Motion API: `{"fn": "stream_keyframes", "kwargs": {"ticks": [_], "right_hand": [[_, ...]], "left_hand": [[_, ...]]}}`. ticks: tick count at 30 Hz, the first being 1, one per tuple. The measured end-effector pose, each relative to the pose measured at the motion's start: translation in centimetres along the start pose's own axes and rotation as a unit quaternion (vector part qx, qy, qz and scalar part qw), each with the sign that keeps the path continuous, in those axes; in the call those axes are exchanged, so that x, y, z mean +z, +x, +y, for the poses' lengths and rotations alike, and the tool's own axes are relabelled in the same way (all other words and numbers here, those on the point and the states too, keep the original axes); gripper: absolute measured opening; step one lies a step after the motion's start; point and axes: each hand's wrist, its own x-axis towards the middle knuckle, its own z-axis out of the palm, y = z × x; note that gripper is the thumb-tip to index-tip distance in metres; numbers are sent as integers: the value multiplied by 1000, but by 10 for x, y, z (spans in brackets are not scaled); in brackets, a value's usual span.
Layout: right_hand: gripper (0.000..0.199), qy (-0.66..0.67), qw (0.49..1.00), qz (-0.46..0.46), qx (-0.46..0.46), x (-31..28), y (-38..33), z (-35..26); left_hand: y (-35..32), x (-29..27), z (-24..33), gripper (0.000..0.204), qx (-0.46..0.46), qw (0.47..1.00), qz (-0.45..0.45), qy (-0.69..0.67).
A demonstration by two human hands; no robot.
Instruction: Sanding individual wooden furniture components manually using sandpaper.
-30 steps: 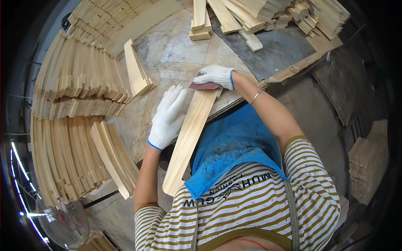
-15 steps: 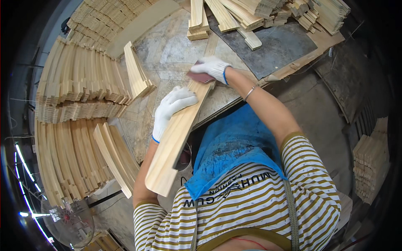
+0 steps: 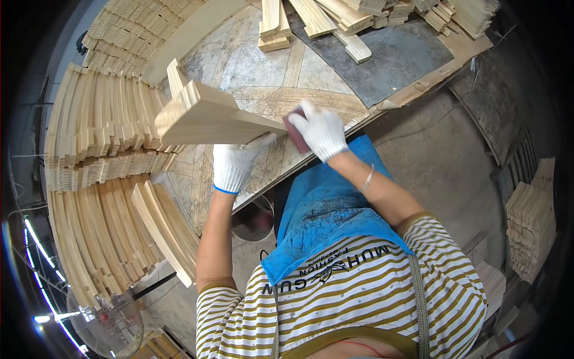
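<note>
My left hand (image 3: 234, 167), in a white knitted glove with a blue cuff, grips a pale wooden slat (image 3: 209, 122) from below. The slat is tilted up off the table, its wide, stepped end raised to the left and its narrow end pointing at my right hand. My right hand (image 3: 323, 133), gloved in white too, is closed on a dark red-brown piece of sandpaper (image 3: 295, 130) at the slat's narrow end. Some of the left fingers are hidden under the wood, and the right fingertips are slightly blurred.
Tall stacks of similar slats (image 3: 95, 113) line the table's left side. Loose slats (image 3: 314, 18) lie at the back, near a dark sheet (image 3: 388, 60) on the worn tabletop (image 3: 251, 66). Another stack (image 3: 529, 230) stands at far right; a fan (image 3: 107, 320) is at lower left.
The slat has swung from pointing down toward my body to lying crosswise, its wide end now lifted at left. My left hand turned with it, and my right hand with the sandpaper moved slightly right and nearer.
</note>
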Motion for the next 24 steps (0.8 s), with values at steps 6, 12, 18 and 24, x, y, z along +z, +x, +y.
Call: {"fn": "stream_keyframes", "kwargs": {"ticks": [6, 12, 18, 24], "right_hand": [[25, 106, 994, -3, 9, -26, -33, 15], [31, 328, 940, -47, 87, -45, 1, -5], [36, 230, 965, -86, 88, -29, -26, 9], [17, 365, 930, -24, -27, -56, -9, -22]], "left_hand": [[10, 16, -13, 21, -64, 965, 98, -236], [20, 19, -23, 37, -51, 922, 137, -359], [14, 17, -15, 46, -20, 830, 154, -536], [9, 25, -11, 45, -198, 852, 109, -472]]}}
